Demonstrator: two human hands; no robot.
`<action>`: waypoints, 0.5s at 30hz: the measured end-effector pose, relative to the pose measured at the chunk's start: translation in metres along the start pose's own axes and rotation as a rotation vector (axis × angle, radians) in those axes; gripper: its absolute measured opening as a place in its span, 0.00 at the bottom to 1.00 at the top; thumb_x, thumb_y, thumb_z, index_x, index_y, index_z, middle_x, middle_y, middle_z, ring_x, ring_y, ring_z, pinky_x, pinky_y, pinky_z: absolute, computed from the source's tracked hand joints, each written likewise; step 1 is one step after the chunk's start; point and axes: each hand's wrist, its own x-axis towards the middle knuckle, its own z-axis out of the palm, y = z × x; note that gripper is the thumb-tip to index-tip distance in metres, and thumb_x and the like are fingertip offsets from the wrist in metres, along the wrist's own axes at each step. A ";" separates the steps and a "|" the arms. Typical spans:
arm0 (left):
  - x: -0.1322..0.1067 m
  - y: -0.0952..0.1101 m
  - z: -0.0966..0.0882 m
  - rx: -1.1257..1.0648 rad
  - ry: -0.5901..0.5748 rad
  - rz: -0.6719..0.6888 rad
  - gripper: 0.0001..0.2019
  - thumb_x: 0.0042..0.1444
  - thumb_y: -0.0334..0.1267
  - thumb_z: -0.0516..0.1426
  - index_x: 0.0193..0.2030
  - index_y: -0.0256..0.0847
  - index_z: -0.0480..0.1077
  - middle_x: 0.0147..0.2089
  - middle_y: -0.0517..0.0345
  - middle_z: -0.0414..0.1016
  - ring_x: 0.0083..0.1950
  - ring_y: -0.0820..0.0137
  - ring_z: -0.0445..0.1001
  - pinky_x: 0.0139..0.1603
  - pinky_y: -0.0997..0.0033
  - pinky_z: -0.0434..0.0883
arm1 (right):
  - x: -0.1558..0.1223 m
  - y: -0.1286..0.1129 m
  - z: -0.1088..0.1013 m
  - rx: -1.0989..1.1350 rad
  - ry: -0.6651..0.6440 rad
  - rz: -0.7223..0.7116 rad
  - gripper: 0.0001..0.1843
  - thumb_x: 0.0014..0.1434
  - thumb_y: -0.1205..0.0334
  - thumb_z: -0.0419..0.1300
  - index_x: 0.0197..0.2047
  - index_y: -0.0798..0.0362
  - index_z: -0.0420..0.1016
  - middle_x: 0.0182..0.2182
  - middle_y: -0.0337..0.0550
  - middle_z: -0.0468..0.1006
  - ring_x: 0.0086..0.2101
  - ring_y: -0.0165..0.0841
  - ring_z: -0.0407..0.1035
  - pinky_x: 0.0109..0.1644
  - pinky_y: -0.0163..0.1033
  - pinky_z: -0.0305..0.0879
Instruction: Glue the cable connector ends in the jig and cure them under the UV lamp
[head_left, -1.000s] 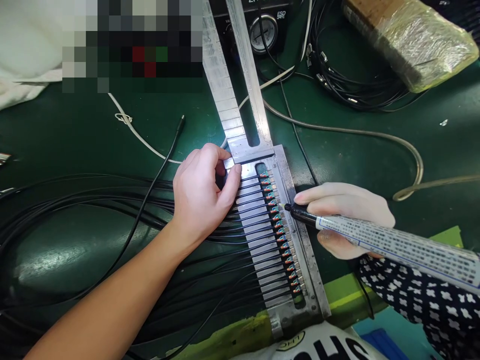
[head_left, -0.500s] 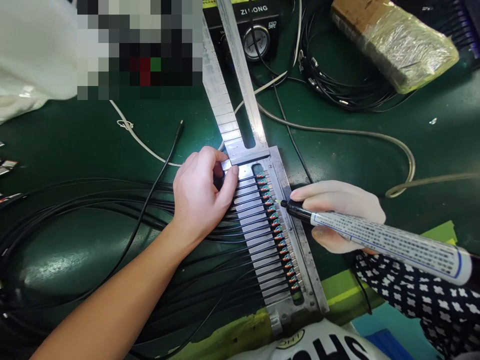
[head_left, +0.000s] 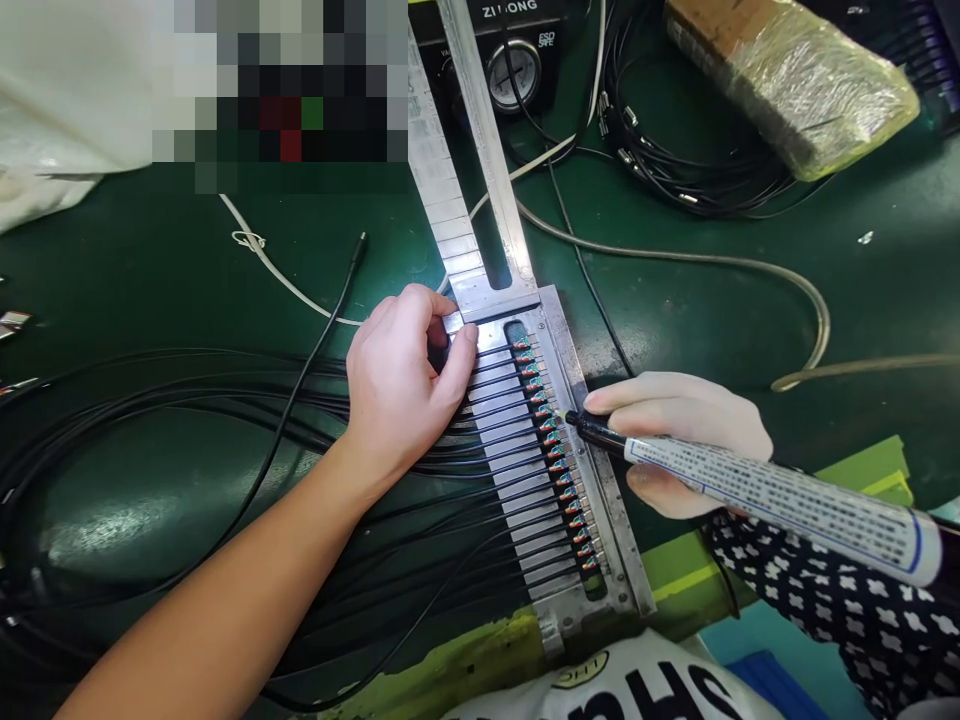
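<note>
My left hand (head_left: 401, 385) rests curled on the upper left of a metal comb fixture (head_left: 592, 500), fingertips pressing its clamp bars over the black cables (head_left: 187, 420). Nothing shows inside the fingers. My right hand (head_left: 679, 420), in a pale glove, grips a pen-shaped tool (head_left: 750, 490) with a printed white barrel. Its dark tip touches the row of coloured wire ends (head_left: 559, 460) set in the fixture's slot, about a third of the way down.
A long metal rail (head_left: 469, 180) runs from the fixture toward a gauge box (head_left: 514, 70). A grey hose (head_left: 712, 265) curves on the right. Coiled black cables (head_left: 690, 170) and a wrapped block (head_left: 802, 75) lie at the back right. A white cord (head_left: 277, 275) crosses the green mat.
The pen tip has shifted slightly down the row of wire ends after moving up a little. My left hand stays in place on the fixture.
</note>
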 end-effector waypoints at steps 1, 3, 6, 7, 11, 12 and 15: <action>0.000 0.000 0.000 -0.004 0.004 0.004 0.07 0.63 0.41 0.58 0.43 0.43 0.67 0.33 0.61 0.67 0.35 0.68 0.68 0.39 0.65 0.65 | 0.000 0.000 0.000 0.000 0.001 0.002 0.16 0.56 0.58 0.70 0.46 0.54 0.79 0.41 0.49 0.85 0.41 0.40 0.82 0.41 0.43 0.83; 0.000 0.000 0.000 -0.011 0.009 0.007 0.07 0.63 0.41 0.58 0.43 0.43 0.67 0.33 0.61 0.67 0.35 0.68 0.68 0.39 0.65 0.65 | 0.000 0.000 0.000 0.002 0.007 0.001 0.16 0.56 0.58 0.71 0.46 0.55 0.78 0.41 0.49 0.85 0.41 0.39 0.82 0.42 0.42 0.82; 0.000 0.000 0.001 -0.009 0.006 0.000 0.07 0.63 0.41 0.58 0.44 0.43 0.67 0.33 0.61 0.67 0.35 0.69 0.68 0.38 0.66 0.65 | -0.001 -0.001 0.001 0.005 0.006 0.013 0.17 0.54 0.57 0.72 0.44 0.56 0.79 0.41 0.49 0.85 0.42 0.39 0.82 0.43 0.41 0.82; 0.000 0.000 0.001 -0.006 0.005 -0.002 0.07 0.63 0.41 0.58 0.44 0.43 0.67 0.33 0.61 0.67 0.35 0.69 0.68 0.38 0.66 0.65 | -0.002 -0.001 0.001 0.012 0.013 0.011 0.17 0.54 0.58 0.72 0.44 0.57 0.79 0.40 0.49 0.85 0.41 0.40 0.82 0.43 0.41 0.82; 0.000 -0.001 0.002 -0.008 0.003 -0.005 0.07 0.62 0.41 0.59 0.44 0.43 0.67 0.33 0.61 0.67 0.34 0.69 0.68 0.38 0.66 0.65 | -0.003 0.001 0.003 0.037 0.050 -0.019 0.17 0.54 0.59 0.72 0.46 0.54 0.79 0.39 0.48 0.85 0.39 0.41 0.82 0.39 0.43 0.83; 0.000 -0.001 0.002 -0.010 0.002 -0.006 0.07 0.62 0.41 0.59 0.44 0.43 0.67 0.33 0.61 0.67 0.34 0.69 0.68 0.38 0.66 0.65 | -0.003 0.001 0.003 0.036 0.046 -0.026 0.16 0.55 0.59 0.72 0.46 0.53 0.79 0.39 0.48 0.85 0.39 0.42 0.82 0.38 0.44 0.83; 0.000 -0.002 0.002 -0.011 0.003 -0.005 0.07 0.62 0.41 0.59 0.44 0.43 0.67 0.33 0.61 0.67 0.34 0.69 0.68 0.39 0.66 0.66 | -0.003 0.001 0.002 0.031 0.030 -0.015 0.14 0.57 0.57 0.70 0.46 0.50 0.79 0.39 0.47 0.85 0.38 0.42 0.82 0.36 0.44 0.83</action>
